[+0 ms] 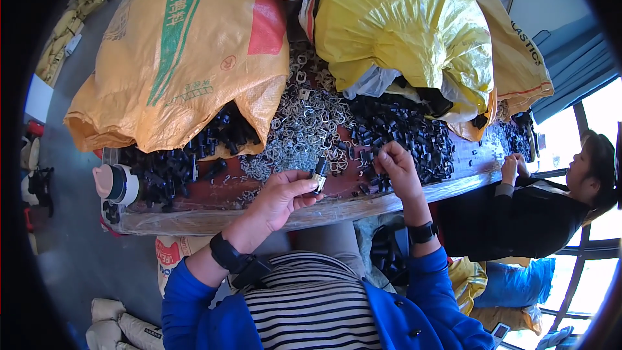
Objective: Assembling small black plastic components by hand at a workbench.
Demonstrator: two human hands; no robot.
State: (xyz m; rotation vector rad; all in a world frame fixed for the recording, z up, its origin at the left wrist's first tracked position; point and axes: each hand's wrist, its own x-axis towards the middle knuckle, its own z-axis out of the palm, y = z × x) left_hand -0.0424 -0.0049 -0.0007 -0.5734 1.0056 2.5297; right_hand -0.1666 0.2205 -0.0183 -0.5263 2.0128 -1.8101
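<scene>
Between thumb and fingers of my left hand [277, 196] is a small black cylindrical part with a pale metal fitting [319, 174] around it, held above the table's front edge. My right hand [400, 170] is a little to the right, raised, its thumb and fingertips pinched together. Whatever may be in that pinch is too small or hidden to make out. Beyond it spreads a pile of short black plastic pieces [421, 142]. Loose square metal rings and small clips [301, 126] lie heaped on the table beyond my left hand.
An orange woven sack [214, 45] spills black parts [162, 172] at the left. A yellow sack [402, 26] bulges at the back. A pink-and-white container [120, 183] stands on the left corner. The table's edge [291, 222] is plastic-wrapped. At right, another person [518, 220] works at the table.
</scene>
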